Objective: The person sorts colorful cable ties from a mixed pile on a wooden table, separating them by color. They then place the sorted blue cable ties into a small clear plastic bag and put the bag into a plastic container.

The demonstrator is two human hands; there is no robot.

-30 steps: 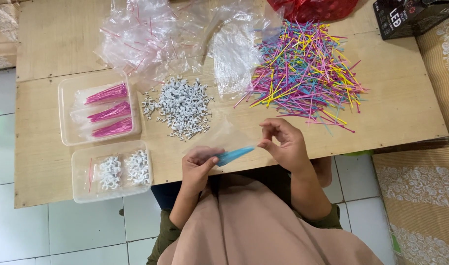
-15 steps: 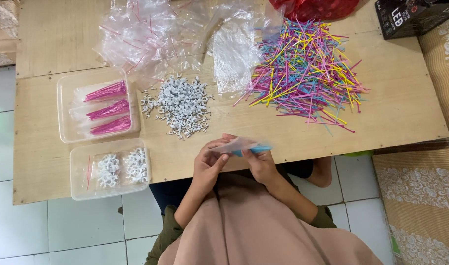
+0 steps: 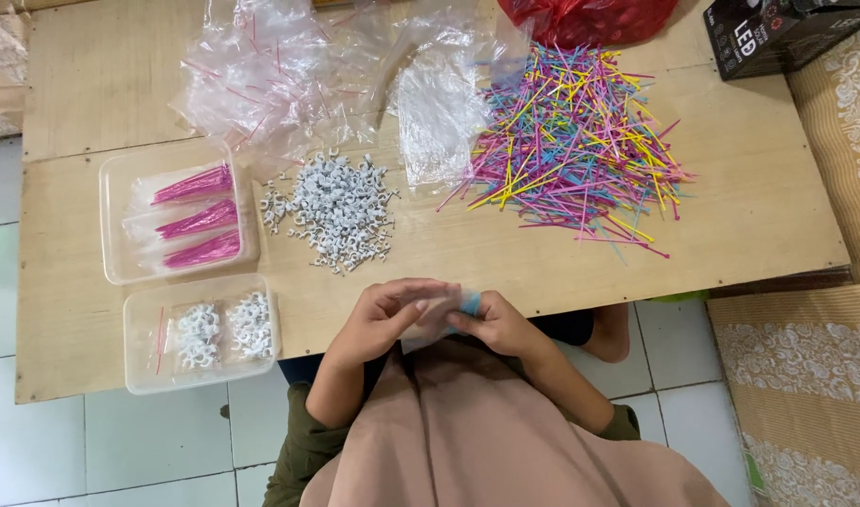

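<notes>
Hands meet at the near edge of the table (image 3: 730, 207): the left hand (image 3: 383, 319) and the right hand (image 3: 495, 324) are pressed together, both pinched on a small clear plastic bag (image 3: 439, 314) with a bit of blue showing at its top right corner. The bag is crumpled between the fingers; what fills it is mostly hidden by them.

Just beyond the hands lies a heap of small white clips (image 3: 336, 211), loose on the wood. To its right, a broad scatter of thin coloured sticks (image 3: 571, 141) in pink, yellow, blue and green. Behind the clips, a pile of empty clear bags (image 3: 279, 80) covers the far middle of the table, a few pink sticks caught in it.

On the left stand two clear plastic trays. The farther tray (image 3: 115, 221) holds three bags of pink sticks; the nearer tray (image 3: 139, 357) holds bagged white clips.

A red plastic bag (image 3: 589, 19) sits at the far edge, and a dark box (image 3: 777, 38) with white lettering fills the far right corner.
</notes>
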